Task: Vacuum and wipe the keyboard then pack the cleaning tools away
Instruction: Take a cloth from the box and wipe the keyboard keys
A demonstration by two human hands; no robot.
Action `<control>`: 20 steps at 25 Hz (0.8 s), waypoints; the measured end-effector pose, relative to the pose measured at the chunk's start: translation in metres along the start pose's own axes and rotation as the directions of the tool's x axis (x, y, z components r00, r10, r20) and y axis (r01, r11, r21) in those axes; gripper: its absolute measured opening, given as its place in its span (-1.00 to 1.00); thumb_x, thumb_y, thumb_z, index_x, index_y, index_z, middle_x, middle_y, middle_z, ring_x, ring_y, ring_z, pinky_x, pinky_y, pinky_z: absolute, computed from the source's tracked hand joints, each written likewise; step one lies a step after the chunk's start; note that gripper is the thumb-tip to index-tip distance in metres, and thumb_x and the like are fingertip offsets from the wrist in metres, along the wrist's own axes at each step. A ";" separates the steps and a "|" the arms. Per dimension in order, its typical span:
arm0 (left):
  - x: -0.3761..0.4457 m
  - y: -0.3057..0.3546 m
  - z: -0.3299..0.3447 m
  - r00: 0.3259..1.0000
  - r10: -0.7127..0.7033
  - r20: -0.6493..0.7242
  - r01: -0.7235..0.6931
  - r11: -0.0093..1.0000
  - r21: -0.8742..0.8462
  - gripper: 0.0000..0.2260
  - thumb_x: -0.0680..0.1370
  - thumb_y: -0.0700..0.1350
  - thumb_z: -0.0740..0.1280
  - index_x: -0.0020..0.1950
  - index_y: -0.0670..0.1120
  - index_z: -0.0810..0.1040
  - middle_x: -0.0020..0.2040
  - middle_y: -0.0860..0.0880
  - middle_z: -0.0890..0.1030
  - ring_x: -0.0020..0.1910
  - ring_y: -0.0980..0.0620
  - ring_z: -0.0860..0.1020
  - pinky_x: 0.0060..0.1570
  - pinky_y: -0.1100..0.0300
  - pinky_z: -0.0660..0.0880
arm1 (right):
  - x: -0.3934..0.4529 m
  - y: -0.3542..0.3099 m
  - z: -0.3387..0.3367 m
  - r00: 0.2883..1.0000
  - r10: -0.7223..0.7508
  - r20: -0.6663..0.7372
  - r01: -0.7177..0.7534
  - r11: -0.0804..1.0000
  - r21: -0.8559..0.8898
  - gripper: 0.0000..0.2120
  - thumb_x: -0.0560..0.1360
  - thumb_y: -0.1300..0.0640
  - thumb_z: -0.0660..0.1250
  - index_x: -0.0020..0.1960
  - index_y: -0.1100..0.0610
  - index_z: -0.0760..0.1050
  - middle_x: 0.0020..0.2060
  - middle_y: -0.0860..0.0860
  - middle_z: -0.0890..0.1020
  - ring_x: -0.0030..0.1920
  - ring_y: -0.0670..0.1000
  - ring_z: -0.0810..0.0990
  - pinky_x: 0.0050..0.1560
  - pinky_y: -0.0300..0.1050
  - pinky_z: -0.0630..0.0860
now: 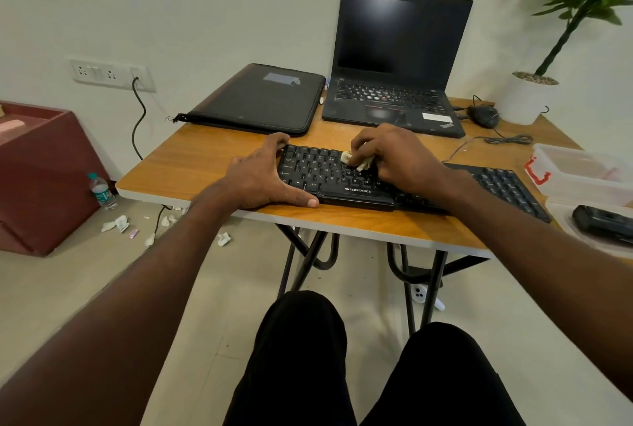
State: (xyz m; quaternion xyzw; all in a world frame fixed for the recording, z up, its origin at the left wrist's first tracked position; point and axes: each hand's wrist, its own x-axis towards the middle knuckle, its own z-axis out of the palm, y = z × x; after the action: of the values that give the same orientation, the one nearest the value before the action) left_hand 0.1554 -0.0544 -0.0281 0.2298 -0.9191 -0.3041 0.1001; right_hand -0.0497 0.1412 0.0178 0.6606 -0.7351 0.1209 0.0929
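A black Zebronics keyboard (318, 175) lies along the front edge of the wooden table (191, 165). My left hand (263, 179) grips the keyboard's left end, thumb along its front edge and fingers over its back corner. My right hand (394, 155) presses a crumpled whitish tissue (356, 160) onto the keys near the middle rows. At the right edge a black handheld vacuum (603, 220) lies on a clear plastic lid (561, 216), with a clear plastic box (579, 172) with a red latch behind it.
An open black laptop (397, 83), a dark laptop sleeve (260, 100), a wired mouse (483, 116) and a potted plant (534, 96) fill the table's back. Crumpled tissues (116, 223) and a water bottle (101, 191) lie on the floor at left beside a maroon seat (37, 182).
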 end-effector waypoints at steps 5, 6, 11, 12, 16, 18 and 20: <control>-0.001 0.002 -0.001 1.000 -0.002 0.000 0.002 1.000 0.007 0.21 0.12 0.47 0.59 0.62 0.15 0.08 0.60 0.02 0.37 0.56 -0.08 0.35 0.53 -0.13 0.08 | -0.005 0.010 -0.012 0.988 0.150 -0.029 -0.145 0.979 0.143 -0.53 0.42 0.46 0.39 0.16 -0.01 0.70 0.11 -0.07 0.70 0.13 -0.06 0.60 0.13 -0.02 0.58; -0.001 0.002 -0.001 1.000 -0.003 0.004 0.003 1.000 0.006 0.22 0.11 0.49 0.59 0.61 0.16 0.08 0.60 0.02 0.37 0.56 -0.08 0.35 0.52 -0.13 0.08 | -0.002 0.004 -0.009 0.986 0.163 -0.040 -0.154 0.973 0.174 -0.48 0.44 0.47 0.36 0.24 -0.01 0.66 0.14 -0.06 0.69 0.15 -0.07 0.59 0.14 -0.10 0.55; -0.001 0.002 -0.001 1.000 -0.008 0.009 0.008 1.000 0.008 0.24 0.08 0.54 0.58 0.60 0.16 0.08 0.60 0.02 0.37 0.55 -0.08 0.35 0.53 -0.14 0.08 | 0.000 0.003 -0.012 0.993 0.094 0.075 -0.101 0.990 0.101 -0.57 0.45 0.45 0.36 0.13 0.02 0.71 0.11 -0.06 0.68 0.14 -0.03 0.59 0.19 0.01 0.57; -0.001 0.002 -0.001 1.000 -0.007 0.005 0.007 1.000 0.013 0.22 0.11 0.50 0.59 0.61 0.16 0.08 0.60 0.02 0.38 0.55 -0.08 0.36 0.53 -0.14 0.08 | -0.002 0.008 -0.018 0.988 0.112 0.110 -0.118 0.992 0.048 -0.59 0.45 0.43 0.38 0.12 0.00 0.72 0.11 -0.07 0.67 0.14 -0.02 0.58 0.17 0.02 0.57; -0.002 0.004 -0.001 1.000 -0.006 0.005 0.005 1.000 0.021 0.19 0.14 0.45 0.59 0.61 0.14 0.08 0.60 0.01 0.37 0.55 -0.09 0.36 0.52 -0.14 0.08 | 0.010 -0.007 -0.026 0.983 0.122 0.140 -0.113 0.991 -0.070 -0.70 0.51 0.26 0.39 0.16 -0.03 0.68 0.10 -0.08 0.60 0.13 -0.02 0.54 0.08 -0.04 0.54; -0.004 0.006 -0.002 1.000 -0.011 0.005 0.011 1.000 0.018 0.19 0.14 0.45 0.58 0.61 0.14 0.08 0.60 0.00 0.37 0.56 -0.09 0.35 0.53 -0.13 0.07 | 0.022 -0.025 -0.017 0.992 0.075 0.105 -0.068 0.996 -0.066 -0.70 0.52 0.26 0.39 0.17 -0.02 0.68 0.10 -0.07 0.60 0.13 -0.01 0.53 0.09 -0.02 0.56; -0.005 0.008 -0.002 1.000 -0.013 0.001 0.013 1.000 0.013 0.19 0.13 0.45 0.58 0.61 0.13 0.08 0.59 0.00 0.38 0.56 -0.09 0.35 0.53 -0.12 0.07 | 0.025 -0.030 -0.011 0.995 0.048 0.085 -0.039 0.995 -0.097 -0.72 0.51 0.25 0.40 0.16 -0.01 0.68 0.09 -0.07 0.61 0.13 -0.01 0.54 0.09 0.00 0.57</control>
State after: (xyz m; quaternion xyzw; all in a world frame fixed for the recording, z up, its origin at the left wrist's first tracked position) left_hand 0.1573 -0.0478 -0.0220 0.2362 -0.9196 -0.2988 0.0960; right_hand -0.0233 0.1183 0.0373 0.6439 -0.7576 0.0589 0.0895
